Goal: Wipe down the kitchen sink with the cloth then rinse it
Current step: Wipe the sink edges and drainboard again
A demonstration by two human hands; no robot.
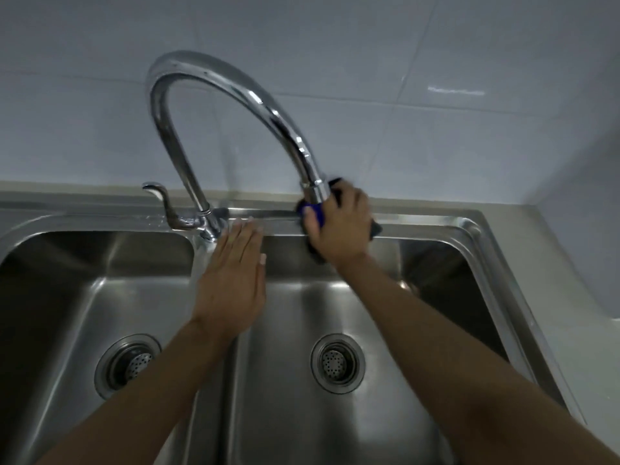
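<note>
The wiping step is in hand: the right hand (339, 226) presses a dark blue cloth (313, 214) onto the back rim of the sink (436, 223), just under the faucet (235, 92) spout. The left hand (235, 276) lies flat with fingers together, holding nothing, over the divider between the basins. Both basins look empty (only a strainer (337, 362) sits in each drain). Next, I judge, the cloth must sweep along the rim and down the walls
</note>
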